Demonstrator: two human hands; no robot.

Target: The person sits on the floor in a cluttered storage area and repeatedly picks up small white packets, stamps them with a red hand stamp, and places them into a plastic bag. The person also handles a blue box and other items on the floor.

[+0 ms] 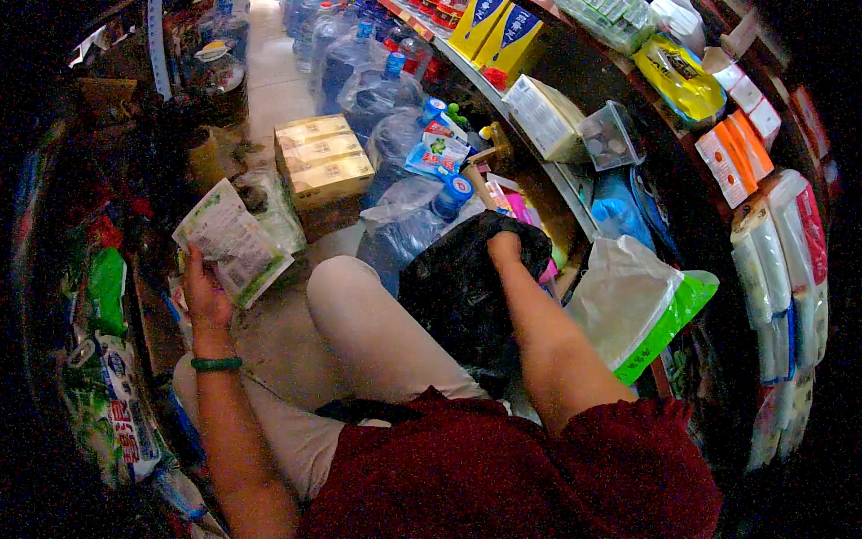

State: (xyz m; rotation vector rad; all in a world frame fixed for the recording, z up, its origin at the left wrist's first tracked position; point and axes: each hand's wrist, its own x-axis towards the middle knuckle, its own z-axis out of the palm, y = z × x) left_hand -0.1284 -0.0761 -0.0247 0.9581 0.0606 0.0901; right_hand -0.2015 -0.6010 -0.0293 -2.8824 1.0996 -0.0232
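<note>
Nearest the body, the left hand is raised beside the knee, its fingers closed on the lower edge of a flat green-and-white packet. The packet fans up and away from the fingertips, and it looks like thin crinkly film: light, limp, probably slippery, so a pinch along the sealed edge would likely hold it better than a grip on the loose middle.

Further out, the right hand reaches forward over the thigh, and its fingers seem curled into the gathered top of a black plastic bag; the dark folds hide most of the fingertips, so how tightly they hold I cannot tell for sure. The bag bulges below the fingers and looks soft and shapeless, best lifted by its bunched neck.

Just beyond the fingers lie large clear water bottles with blue caps on the floor, and past the packet sit stacked yellow cartons.
</note>
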